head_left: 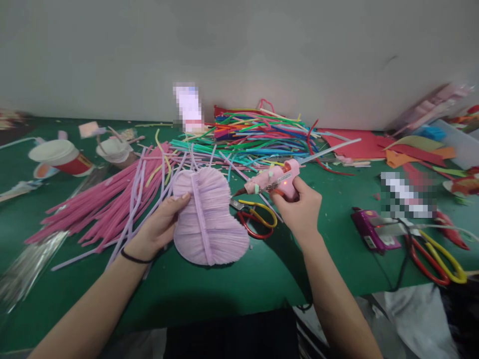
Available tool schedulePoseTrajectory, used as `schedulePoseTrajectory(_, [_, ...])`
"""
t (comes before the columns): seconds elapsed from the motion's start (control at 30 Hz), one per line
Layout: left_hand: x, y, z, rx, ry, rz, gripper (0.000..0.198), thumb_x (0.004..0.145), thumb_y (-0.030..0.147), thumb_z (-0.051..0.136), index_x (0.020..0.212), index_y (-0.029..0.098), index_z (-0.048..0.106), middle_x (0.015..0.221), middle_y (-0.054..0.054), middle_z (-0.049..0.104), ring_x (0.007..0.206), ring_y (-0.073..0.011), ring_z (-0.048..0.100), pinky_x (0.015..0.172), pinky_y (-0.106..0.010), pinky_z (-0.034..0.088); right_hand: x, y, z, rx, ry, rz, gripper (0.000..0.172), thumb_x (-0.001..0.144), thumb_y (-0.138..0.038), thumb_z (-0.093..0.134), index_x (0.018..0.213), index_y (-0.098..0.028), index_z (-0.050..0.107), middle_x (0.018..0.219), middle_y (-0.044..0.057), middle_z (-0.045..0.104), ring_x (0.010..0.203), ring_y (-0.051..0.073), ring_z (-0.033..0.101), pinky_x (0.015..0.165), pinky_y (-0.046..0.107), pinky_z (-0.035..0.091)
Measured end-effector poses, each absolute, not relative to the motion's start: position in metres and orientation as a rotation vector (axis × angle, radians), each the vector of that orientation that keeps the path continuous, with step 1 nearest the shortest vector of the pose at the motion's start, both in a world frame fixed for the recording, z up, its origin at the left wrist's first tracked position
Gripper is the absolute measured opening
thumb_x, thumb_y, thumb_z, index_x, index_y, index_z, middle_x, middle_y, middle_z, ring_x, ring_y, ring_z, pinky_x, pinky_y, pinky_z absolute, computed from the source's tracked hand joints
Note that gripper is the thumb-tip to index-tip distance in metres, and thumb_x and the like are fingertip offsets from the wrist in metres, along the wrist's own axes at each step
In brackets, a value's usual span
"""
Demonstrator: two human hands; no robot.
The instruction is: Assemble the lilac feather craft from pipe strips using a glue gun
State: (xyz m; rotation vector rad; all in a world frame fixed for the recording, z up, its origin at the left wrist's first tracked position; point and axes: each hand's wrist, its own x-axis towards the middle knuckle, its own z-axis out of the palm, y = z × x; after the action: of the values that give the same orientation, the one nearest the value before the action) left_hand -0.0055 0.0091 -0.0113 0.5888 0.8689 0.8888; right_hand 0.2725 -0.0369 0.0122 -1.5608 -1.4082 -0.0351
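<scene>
Green cloth covers the table (224, 289) from edge to edge, up to a plain grey wall. A heap of multicoloured craft stems (258, 137) lies at the back centre. A sheaf of pink stems (93, 212) fans out to the left of it, with a few lilac stems across it. Red and orange felt sheets (359, 144) lie at the back right.

The lilac ribbed piece (209, 219), roughly heart-shaped with a raised spine down its middle, sits at the table's centre, tilted and partly raised off the cloth. The left hand (157, 227) grips it at its left edge, thumb on top, fingers hidden beneath. The right hand (299, 207) is closed round the handle of a pink glue gun (273, 179). The nozzle points left, just beside the piece's upper right edge; contact cannot be confirmed. A red light shows on the gun's body.

Red-and-yellow scissors (258, 217) lie on the cloth between the piece and the right hand. A second pair of scissors (437, 259) lies at the far right, near a purple device (370, 229). A lidded paper cup (62, 159) rests on its side at the far left.
</scene>
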Motion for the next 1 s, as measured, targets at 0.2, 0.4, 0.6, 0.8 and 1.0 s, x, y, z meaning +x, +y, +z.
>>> schedulePoseTrajectory(0.2, [-0.0040, 0.0073, -0.0101, 0.636, 0.854, 0.856, 0.035, 0.060, 0.034, 0.093, 0.086, 0.014, 0.081, 0.084, -0.010, 0.081, 0.070, -0.0264, 0.077, 0.081, -0.033, 0.064, 0.2724, -0.0376, 0.0127, -1.559, -1.421, -0.036, 0.032, 0.065, -0.027, 0.067, 0.058, -0.022, 0.035, 0.052, -0.009, 0.032, 0.049, 0.007, 0.026, 0.047, 0.024, 0.026])
schedulePoseTrajectory(0.4, [-0.0025, 0.0068, -0.0093, 0.636, 0.852, 0.862, 0.035, 0.059, 0.033, 0.093, 0.088, 0.015, 0.081, 0.087, -0.009, 0.081, 0.071, -0.0262, 0.078, 0.080, -0.033, 0.064, 0.2717, -0.0377, 0.0132, -1.560, -1.392, -0.032, 0.031, 0.066, -0.028, 0.068, 0.059, -0.021, 0.038, 0.052, -0.009, 0.031, 0.050, 0.007, 0.026, 0.047, 0.023, 0.026])
schedulePoseTrajectory(0.6, [-0.0023, 0.0047, -0.0099, 0.637, 0.851, 0.851, 0.035, 0.061, 0.032, 0.092, 0.091, 0.016, 0.081, 0.092, -0.010, 0.081, 0.078, -0.0280, 0.078, 0.079, -0.033, 0.064, 0.2724, -0.0374, 0.0133, -1.579, -1.364, -0.030, 0.032, 0.067, -0.031, 0.069, 0.058, -0.021, 0.039, 0.052, -0.009, 0.031, 0.050, 0.008, 0.025, 0.047, 0.024, 0.025])
schedulePoseTrajectory(0.8, [-0.0018, 0.0037, -0.0082, 0.642, 0.860, 0.836, 0.035, 0.059, 0.033, 0.093, 0.088, 0.016, 0.081, 0.089, -0.011, 0.081, 0.078, -0.0287, 0.078, 0.078, -0.032, 0.064, 0.2730, -0.0370, 0.0136, -1.576, -1.345, -0.022, 0.034, 0.068, -0.032, 0.068, 0.057, -0.021, 0.038, 0.051, -0.009, 0.030, 0.051, 0.008, 0.025, 0.047, 0.023, 0.024])
schedulePoseTrajectory(1.0, [-0.0022, 0.0057, -0.0077, 0.612, 0.862, 0.861, 0.040, 0.056, 0.032, 0.094, 0.091, 0.017, 0.081, 0.091, -0.009, 0.081, 0.078, -0.0275, 0.078, 0.078, -0.032, 0.064, 0.2724, -0.0365, 0.0153, -1.571, -1.375, -0.014, 0.037, 0.067, -0.032, 0.068, 0.055, -0.022, 0.033, 0.051, -0.009, 0.027, 0.051, 0.008, 0.023, 0.047, 0.024, 0.022])
